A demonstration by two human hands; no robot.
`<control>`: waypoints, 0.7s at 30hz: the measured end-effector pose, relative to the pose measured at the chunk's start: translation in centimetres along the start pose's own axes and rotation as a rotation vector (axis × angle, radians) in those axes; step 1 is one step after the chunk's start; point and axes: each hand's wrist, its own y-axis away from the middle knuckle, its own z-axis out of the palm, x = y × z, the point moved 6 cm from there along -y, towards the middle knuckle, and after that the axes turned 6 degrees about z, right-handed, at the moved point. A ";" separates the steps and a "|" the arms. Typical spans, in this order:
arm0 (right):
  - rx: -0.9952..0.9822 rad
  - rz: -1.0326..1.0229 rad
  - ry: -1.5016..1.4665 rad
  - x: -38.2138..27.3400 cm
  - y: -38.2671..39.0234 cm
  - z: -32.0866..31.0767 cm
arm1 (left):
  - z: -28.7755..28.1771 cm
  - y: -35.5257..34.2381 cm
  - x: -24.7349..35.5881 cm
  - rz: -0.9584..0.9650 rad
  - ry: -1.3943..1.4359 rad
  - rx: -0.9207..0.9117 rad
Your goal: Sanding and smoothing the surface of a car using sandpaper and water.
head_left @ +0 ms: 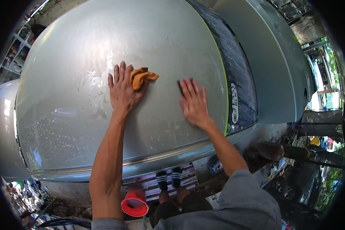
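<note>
A grey-silver car roof, wet and streaked in patches, spreads out in front of me. My left hand lies flat on it, fingers stretched out. An orange cloth is bunched in the crook between its thumb and forefinger. Further right, my right hand presses a dark piece of sandpaper onto the roof under its fingers. Only the sandpaper's left edge shows; the fingers cover the rest and are slightly blurred.
Green tape borders the roof beside the dark windshield. A red bucket stands below, left of my feet, which rest on a slatted pallet. A wheel and clutter lie at lower right. Shelving stands at far left.
</note>
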 end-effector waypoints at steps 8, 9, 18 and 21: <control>0.040 0.038 -0.027 1.7 -2.1 -0.4 | 0.2 0.1 -0.3 -0.008 -0.014 0.058; 0.004 0.010 -0.016 1.6 -0.3 0.2 | 0.0 0.4 -0.6 -0.028 -0.046 0.042; 0.027 -0.045 -0.068 3.6 -1.6 -0.7 | 0.1 -0.1 -0.6 -0.111 -0.195 -0.011; -0.061 -0.053 -0.019 4.0 -2.5 -0.6 | 0.1 0.2 -0.6 -0.113 -0.208 -0.011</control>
